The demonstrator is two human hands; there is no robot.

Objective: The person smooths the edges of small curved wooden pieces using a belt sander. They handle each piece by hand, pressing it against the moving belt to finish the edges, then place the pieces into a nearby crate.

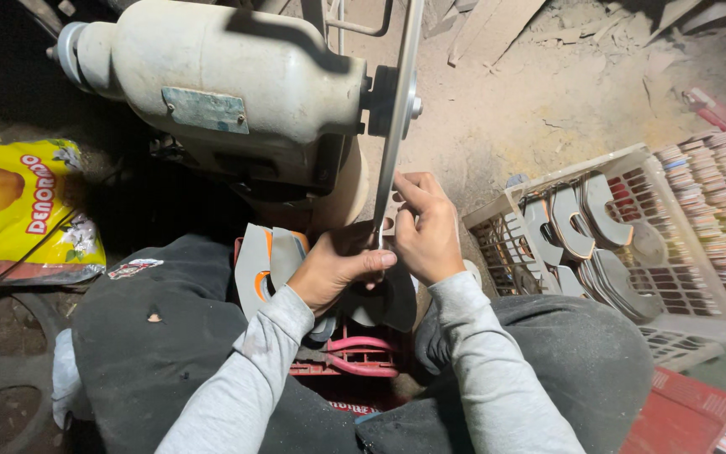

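My left hand [334,271] and my right hand [424,229] both grip a flat dark grey sole-shaped piece [384,298] and hold its edge against the thin metal disc [395,126] of a cream bench grinder motor [228,88]. Most of the piece is hidden under my hands. Below my left hand, several grey and orange cut pieces [266,261] stand in a red crate [346,357] between my knees.
A white plastic crate [682,286] at the right holds several grey curved pieces [586,231]. Stacks of thin coloured sheets [720,210] lie beyond it. A yellow bag [23,210] lies at the left. Dusty floor with wood scraps [548,84] lies behind the grinder.
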